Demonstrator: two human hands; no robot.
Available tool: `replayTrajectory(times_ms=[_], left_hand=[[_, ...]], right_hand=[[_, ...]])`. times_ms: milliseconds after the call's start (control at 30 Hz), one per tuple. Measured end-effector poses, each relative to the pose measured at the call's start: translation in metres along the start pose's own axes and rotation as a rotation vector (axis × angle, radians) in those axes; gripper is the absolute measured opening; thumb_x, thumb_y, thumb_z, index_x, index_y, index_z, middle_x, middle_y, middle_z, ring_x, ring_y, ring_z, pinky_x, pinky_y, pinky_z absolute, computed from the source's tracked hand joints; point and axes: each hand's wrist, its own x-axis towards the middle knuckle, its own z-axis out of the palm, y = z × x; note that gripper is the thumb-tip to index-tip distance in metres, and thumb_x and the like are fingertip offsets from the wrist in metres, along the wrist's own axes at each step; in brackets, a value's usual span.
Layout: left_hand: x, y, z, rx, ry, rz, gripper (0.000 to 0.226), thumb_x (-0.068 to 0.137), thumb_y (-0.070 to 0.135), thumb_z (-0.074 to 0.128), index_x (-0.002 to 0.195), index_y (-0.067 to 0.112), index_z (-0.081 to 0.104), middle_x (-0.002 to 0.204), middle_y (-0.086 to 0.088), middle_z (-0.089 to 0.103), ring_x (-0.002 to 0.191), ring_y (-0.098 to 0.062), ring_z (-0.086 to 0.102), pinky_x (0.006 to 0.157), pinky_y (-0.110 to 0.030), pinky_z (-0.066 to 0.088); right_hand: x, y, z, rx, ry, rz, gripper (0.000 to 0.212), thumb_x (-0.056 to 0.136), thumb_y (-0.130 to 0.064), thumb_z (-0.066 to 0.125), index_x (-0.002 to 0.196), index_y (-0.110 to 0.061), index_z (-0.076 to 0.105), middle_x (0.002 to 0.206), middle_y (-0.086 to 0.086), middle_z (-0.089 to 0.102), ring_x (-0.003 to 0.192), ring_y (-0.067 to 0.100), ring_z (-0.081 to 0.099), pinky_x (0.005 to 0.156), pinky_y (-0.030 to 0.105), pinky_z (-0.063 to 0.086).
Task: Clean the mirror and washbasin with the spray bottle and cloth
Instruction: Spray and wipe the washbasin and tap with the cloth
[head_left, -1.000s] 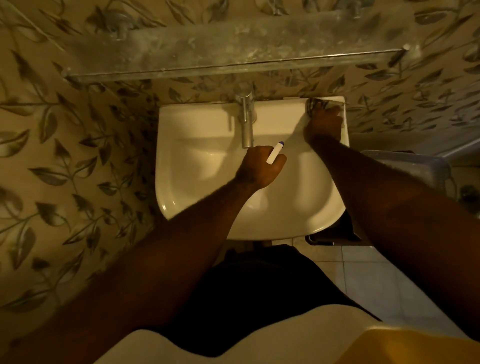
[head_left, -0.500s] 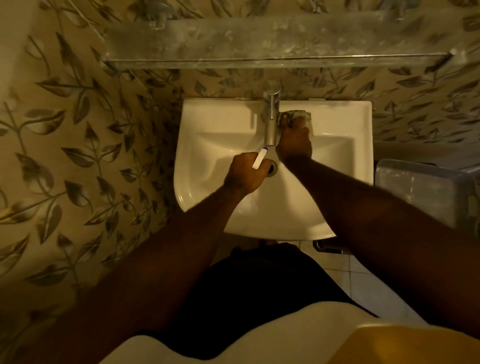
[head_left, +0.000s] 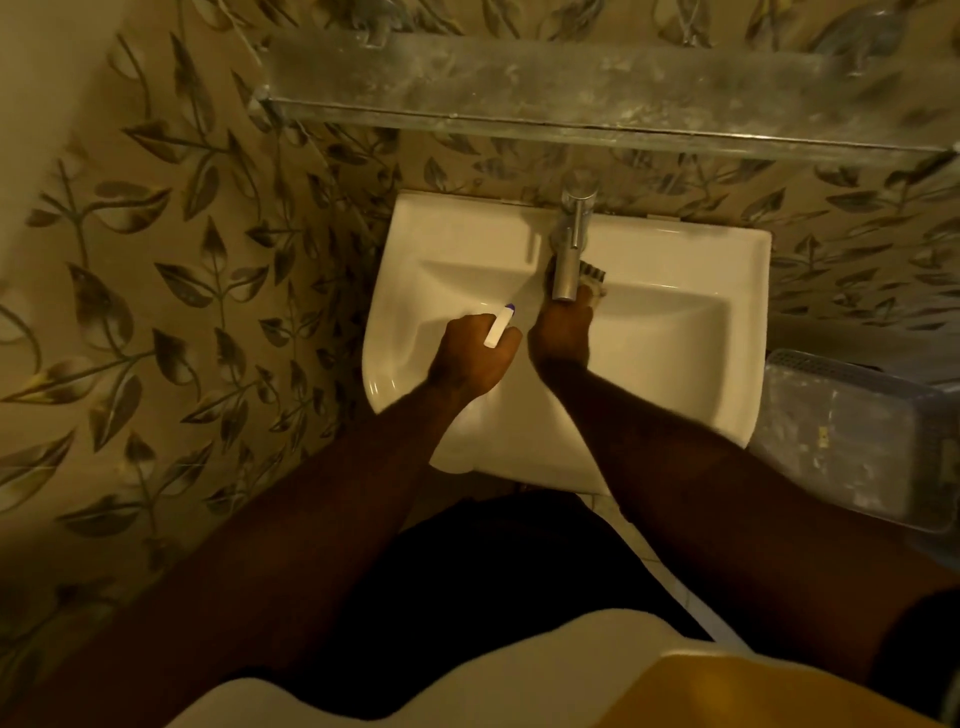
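The left hand (head_left: 470, 358) grips the spray bottle (head_left: 498, 326) over the washbasin (head_left: 675, 332). Just right of it, the right hand (head_left: 563, 332) presses the cloth (head_left: 592, 274) against the basin wall beneath the tap (head_left: 567, 260).

Bare forearms, no sleeves; dark shorts (head_left: 493, 597); white-and-yellow top (head_left: 571, 686) at the chest.

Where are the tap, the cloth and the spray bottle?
tap (head_left: 565, 273): head view, on its metal spout.
cloth (head_left: 592, 274): head view, on the bit beside the spout.
spray bottle (head_left: 497, 328): head view, on its white nozzle.
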Motion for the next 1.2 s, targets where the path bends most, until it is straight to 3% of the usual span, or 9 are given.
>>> replayTrajectory(times_ms=[167, 233, 333, 400, 567, 733, 867, 1033, 1200], left_hand=[[0.001, -0.008, -0.006, 0.017, 0.041, -0.015, 0.024, 0.091, 0.029, 0.056, 0.075, 0.013, 0.064, 0.065, -0.001, 0.063, 0.056, -0.017, 0.063, 0.054, -0.03, 0.054], [0.004, -0.009, -0.011, 0.034, 0.063, -0.001, 0.024, 0.092, 0.028, 0.056, 0.081, 0.01, 0.067, 0.068, -0.001, 0.064, 0.059, -0.017, 0.064, 0.055, -0.025, 0.05], [0.01, -0.01, -0.019, 0.02, 0.086, -0.009, 0.025, 0.093, 0.027, 0.058, 0.087, 0.006, 0.07, 0.072, -0.004, 0.066, 0.063, -0.02, 0.065, 0.06, -0.029, 0.055], [0.013, -0.01, -0.026, 0.016, 0.11, -0.005, 0.025, 0.093, 0.026, 0.058, 0.088, 0.005, 0.07, 0.071, -0.003, 0.065, 0.062, -0.02, 0.065, 0.062, -0.031, 0.056], [0.022, -0.015, -0.046, -0.004, 0.153, -0.059, 0.026, 0.093, 0.025, 0.055, 0.084, 0.005, 0.067, 0.069, -0.008, 0.067, 0.057, -0.022, 0.065, 0.062, -0.04, 0.06], [0.023, -0.032, -0.062, -0.075, 0.238, -0.16, 0.029, 0.093, 0.027, 0.053, 0.079, 0.004, 0.065, 0.065, -0.006, 0.062, 0.061, -0.023, 0.065, 0.061, -0.044, 0.06], [0.023, -0.039, -0.075, -0.161, 0.292, -0.268, 0.03, 0.094, 0.027, 0.055, 0.087, 0.0, 0.067, 0.074, -0.015, 0.065, 0.07, -0.031, 0.067, 0.065, -0.049, 0.061], [0.016, -0.042, -0.098, -0.236, 0.366, -0.27, 0.034, 0.096, 0.026, 0.053, 0.083, -0.002, 0.065, 0.071, -0.016, 0.064, 0.066, -0.03, 0.066, 0.061, -0.044, 0.061], [0.002, -0.059, -0.123, -0.155, 0.441, -0.166, 0.027, 0.093, 0.025, 0.054, 0.071, 0.011, 0.059, 0.06, 0.001, 0.057, 0.06, -0.019, 0.062, 0.062, -0.03, 0.055]], right_hand=[[0.002, -0.031, 0.023, 0.122, 0.1, -0.023, 0.057, 0.098, -0.067, 0.043, 0.143, -0.032, 0.044, 0.125, 0.0, 0.059, 0.119, 0.024, 0.057, 0.107, 0.046, 0.045], [0.014, -0.048, 0.03, 0.059, -0.026, 0.028, 0.048, 0.105, -0.054, 0.039, 0.146, -0.029, 0.045, 0.133, 0.006, 0.06, 0.127, 0.028, 0.056, 0.108, 0.044, 0.045], [0.031, -0.061, 0.034, -0.134, -0.113, -0.033, 0.047, 0.105, -0.014, 0.048, 0.15, -0.003, 0.037, 0.148, 0.021, 0.044, 0.136, 0.036, 0.047, 0.11, 0.042, 0.043], [0.039, -0.071, 0.033, -0.181, -0.129, -0.065, 0.044, 0.102, -0.01, 0.046, 0.144, 0.003, 0.042, 0.147, 0.024, 0.04, 0.13, 0.04, 0.049, 0.105, 0.044, 0.044], [0.053, -0.091, 0.04, -0.478, -0.101, -0.139, 0.042, 0.101, -0.013, 0.052, 0.139, 0.003, 0.048, 0.146, 0.028, 0.04, 0.125, 0.042, 0.053, 0.105, 0.044, 0.046], [0.076, -0.113, 0.048, -0.329, -0.233, -0.119, 0.043, 0.103, -0.016, 0.047, 0.144, -0.002, 0.045, 0.145, 0.02, 0.048, 0.126, 0.033, 0.055, 0.098, 0.035, 0.047], [0.085, -0.134, 0.07, -0.329, -0.299, -0.145, 0.051, 0.105, -0.013, 0.045, 0.154, -0.004, 0.034, 0.16, 0.018, 0.034, 0.139, 0.034, 0.046, 0.112, 0.039, 0.045], [0.076, -0.171, 0.098, -0.362, -0.438, -0.377, 0.047, 0.102, -0.014, 0.052, 0.146, -0.001, 0.045, 0.151, 0.02, 0.041, 0.135, 0.036, 0.048, 0.112, 0.042, 0.045], [0.082, -0.19, 0.118, -0.389, -0.505, -0.404, 0.059, 0.102, -0.02, 0.054, 0.154, -0.002, 0.034, 0.163, 0.02, 0.027, 0.148, 0.035, 0.033, 0.122, 0.039, 0.032]])
